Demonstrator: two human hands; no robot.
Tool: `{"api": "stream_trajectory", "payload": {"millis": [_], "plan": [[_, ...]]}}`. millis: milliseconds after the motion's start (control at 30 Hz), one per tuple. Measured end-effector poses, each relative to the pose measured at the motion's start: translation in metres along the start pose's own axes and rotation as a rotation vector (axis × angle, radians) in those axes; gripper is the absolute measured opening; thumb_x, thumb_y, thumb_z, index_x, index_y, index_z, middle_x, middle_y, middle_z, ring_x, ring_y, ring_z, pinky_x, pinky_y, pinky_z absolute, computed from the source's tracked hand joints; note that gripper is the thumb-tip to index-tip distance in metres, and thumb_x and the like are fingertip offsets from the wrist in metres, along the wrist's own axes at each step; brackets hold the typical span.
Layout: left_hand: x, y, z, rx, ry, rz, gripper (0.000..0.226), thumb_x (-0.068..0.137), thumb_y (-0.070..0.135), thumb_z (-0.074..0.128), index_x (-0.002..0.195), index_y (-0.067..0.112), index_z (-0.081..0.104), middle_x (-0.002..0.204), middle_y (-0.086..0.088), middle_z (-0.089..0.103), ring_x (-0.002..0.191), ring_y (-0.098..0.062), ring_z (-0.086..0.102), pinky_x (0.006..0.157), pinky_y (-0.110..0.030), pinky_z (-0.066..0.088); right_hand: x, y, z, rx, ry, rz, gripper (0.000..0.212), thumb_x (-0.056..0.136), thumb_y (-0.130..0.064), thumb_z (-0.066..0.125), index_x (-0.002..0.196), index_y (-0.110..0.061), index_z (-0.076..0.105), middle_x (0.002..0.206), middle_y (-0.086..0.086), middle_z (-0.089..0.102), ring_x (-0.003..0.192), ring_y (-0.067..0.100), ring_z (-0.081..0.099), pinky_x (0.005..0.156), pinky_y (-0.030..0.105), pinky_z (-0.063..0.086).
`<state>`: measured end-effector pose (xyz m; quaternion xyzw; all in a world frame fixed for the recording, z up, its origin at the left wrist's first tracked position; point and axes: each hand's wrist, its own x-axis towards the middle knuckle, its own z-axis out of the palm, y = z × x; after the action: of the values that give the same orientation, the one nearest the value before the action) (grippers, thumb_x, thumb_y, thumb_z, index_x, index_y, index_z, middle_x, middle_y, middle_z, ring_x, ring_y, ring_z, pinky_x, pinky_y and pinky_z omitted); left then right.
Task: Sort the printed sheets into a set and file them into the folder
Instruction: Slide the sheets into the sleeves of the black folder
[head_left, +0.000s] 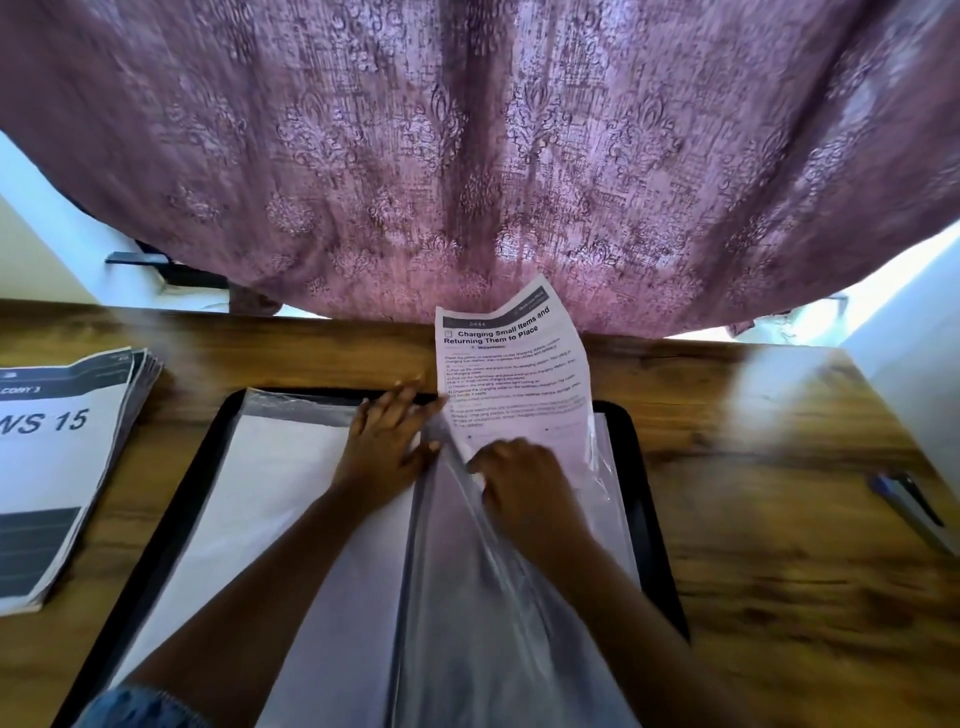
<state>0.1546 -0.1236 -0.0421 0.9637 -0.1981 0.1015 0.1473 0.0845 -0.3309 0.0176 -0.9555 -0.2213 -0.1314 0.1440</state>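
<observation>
An open black folder (652, 525) with clear plastic sleeves lies on the wooden table in front of me. A printed sheet (511, 358) headed "Charging Small Items and Returning Them to Place" stands partly inside a clear sleeve (467, 597) on the right page, its top half sticking out and curling toward the curtain. My right hand (524, 480) holds the sheet's lower part with curled fingers at the sleeve opening. My left hand (387, 441) lies flat with spread fingers on the left page, pressing it near the spine. White paper fills the left sleeve (249, 493).
A stack of printed sheets (57, 467) lies at the table's left edge. A blue and black pen (909, 506) rests at the right. A purple patterned curtain (493, 156) hangs just behind the table's far edge.
</observation>
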Motion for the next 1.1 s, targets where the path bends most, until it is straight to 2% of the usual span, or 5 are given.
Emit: {"api": "stream_trajectory", "payload": {"millis": [133, 267, 467, 867, 1100], "plan": [[0.005, 0.010, -0.005, -0.200, -0.083, 0.156, 0.065, 0.091, 0.026, 0.050, 0.149, 0.038, 0.024, 0.158, 0.018, 0.011, 0.148, -0.010, 0.003, 0.116, -0.054, -0.007, -0.031, -0.012, 0.030, 0.026, -0.190, 0.054, 0.047, 0.088, -0.023, 0.046, 0.135, -0.021, 0.052, 0.139, 0.000, 0.053, 0.127, 0.014, 0.050, 0.107, 0.045, 0.039], [0.022, 0.013, -0.012, -0.672, -0.217, -0.040, 0.055, 0.093, 0.018, 0.058, 0.142, 0.035, 0.040, 0.152, 0.016, 0.030, 0.143, -0.015, 0.025, 0.117, -0.049, 0.024, -0.039, 0.004, 0.018, 0.242, -0.401, 0.012, 0.055, 0.100, -0.040, 0.024, 0.152, -0.027, 0.009, 0.159, -0.008, 0.008, 0.144, 0.001, -0.003, 0.114, 0.031, -0.012], [0.025, 0.007, -0.004, -0.278, -0.264, 0.074, 0.098, 0.071, 0.086, 0.042, 0.151, 0.035, 0.017, 0.159, 0.009, 0.019, 0.147, -0.018, 0.017, 0.119, -0.053, 0.013, -0.054, 0.045, 0.004, -0.154, -0.118, 0.318, 0.057, 0.094, -0.041, 0.022, 0.122, -0.014, 0.064, 0.129, 0.005, 0.061, 0.122, 0.021, 0.056, 0.106, 0.053, 0.023], [0.032, 0.009, -0.017, 0.008, -0.104, -0.076, 0.066, 0.086, 0.070, 0.028, 0.126, 0.029, 0.060, 0.141, 0.001, 0.051, 0.144, -0.026, 0.023, 0.115, -0.044, -0.013, -0.015, 0.090, -0.020, 0.432, 0.029, 0.779, 0.039, 0.095, -0.028, 0.055, 0.131, -0.014, 0.048, 0.122, 0.008, 0.059, 0.102, 0.023, 0.059, 0.078, 0.031, 0.049], [0.051, 0.017, -0.024, 0.032, -0.070, -0.323, 0.039, 0.093, 0.056, 0.047, 0.112, 0.026, 0.063, 0.120, -0.001, 0.066, 0.128, -0.031, 0.047, 0.114, -0.053, 0.014, 0.046, 0.131, -0.022, 0.447, 0.013, 0.853, 0.012, 0.085, -0.013, 0.057, 0.085, -0.001, 0.062, 0.077, 0.016, 0.059, 0.071, 0.017, 0.051, 0.062, 0.027, 0.034]]}}
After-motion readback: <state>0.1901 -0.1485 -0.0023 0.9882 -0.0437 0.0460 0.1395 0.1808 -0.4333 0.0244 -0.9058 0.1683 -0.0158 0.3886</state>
